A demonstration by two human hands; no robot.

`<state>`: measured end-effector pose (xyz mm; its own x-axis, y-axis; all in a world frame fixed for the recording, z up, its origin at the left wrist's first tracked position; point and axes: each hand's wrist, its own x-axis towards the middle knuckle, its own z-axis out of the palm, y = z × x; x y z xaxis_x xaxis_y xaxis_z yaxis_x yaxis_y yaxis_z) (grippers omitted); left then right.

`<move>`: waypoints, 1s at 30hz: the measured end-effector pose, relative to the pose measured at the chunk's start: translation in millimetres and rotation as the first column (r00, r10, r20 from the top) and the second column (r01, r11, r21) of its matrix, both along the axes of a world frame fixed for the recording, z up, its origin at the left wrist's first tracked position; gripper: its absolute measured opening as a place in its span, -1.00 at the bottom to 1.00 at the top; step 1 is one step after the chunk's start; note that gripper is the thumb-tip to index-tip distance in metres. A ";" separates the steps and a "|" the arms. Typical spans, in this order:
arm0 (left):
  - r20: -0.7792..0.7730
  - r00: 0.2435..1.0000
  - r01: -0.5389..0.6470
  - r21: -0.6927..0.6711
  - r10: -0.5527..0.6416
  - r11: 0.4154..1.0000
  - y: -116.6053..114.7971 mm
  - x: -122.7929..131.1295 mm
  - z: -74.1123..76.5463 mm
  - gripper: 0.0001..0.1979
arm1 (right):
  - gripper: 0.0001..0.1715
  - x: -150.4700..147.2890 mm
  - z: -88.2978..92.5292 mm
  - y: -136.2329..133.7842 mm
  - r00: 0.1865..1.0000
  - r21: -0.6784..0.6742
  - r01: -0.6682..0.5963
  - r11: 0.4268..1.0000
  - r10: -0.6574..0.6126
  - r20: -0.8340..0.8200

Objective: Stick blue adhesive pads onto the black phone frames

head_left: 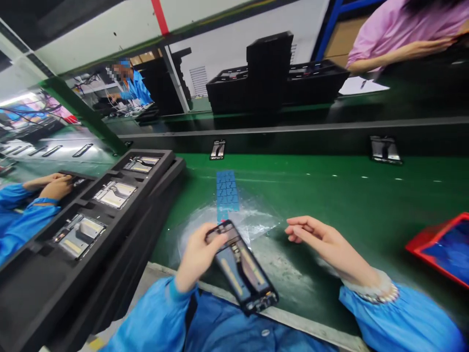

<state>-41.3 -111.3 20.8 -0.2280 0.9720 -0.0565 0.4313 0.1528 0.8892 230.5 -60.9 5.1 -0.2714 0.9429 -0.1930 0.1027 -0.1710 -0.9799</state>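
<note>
My left hand (200,252) grips a phone assembly (244,269) by its upper left corner, with the thumb on its face. The phone lies tilted over the front edge of the table, its inner side up, showing a dark flex cable and pale strips. My right hand (320,244) hovers right of the phone, apart from it, with fingers loosely bent and nothing visible in them. Just beyond the phone, a blue sticker sheet (227,188) rests partly on clear plastic film (262,217). The phone covers part of the film.
Stacked black foam trays (154,168) at left hold several phone assemblies. A phone part (218,149) and another phone part (385,149) lie by the back ledge. A red bin (425,242) stands at right. A co-worker's hands (54,186) are at far left.
</note>
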 end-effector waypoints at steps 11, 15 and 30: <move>-0.280 0.851 0.472 0.040 -0.443 0.881 85.7 43.9 -24.3 -0.53 | -0.44 16.6 -2.1 -10.5 0.981 0.005 0.193 0.981 -0.193 0.022; -0.455 0.694 0.580 -0.105 -0.557 0.808 66.9 -16.3 -31.1 -0.41 | -0.48 9.6 -1.6 -6.3 0.989 0.012 0.141 0.990 -0.141 0.034; -0.499 0.783 0.424 -0.011 -0.372 0.906 58.2 -35.7 -53.9 -0.76 | -0.81 -132.4 -22.2 21.3 0.673 0.607 -0.584 0.539 -0.098 0.733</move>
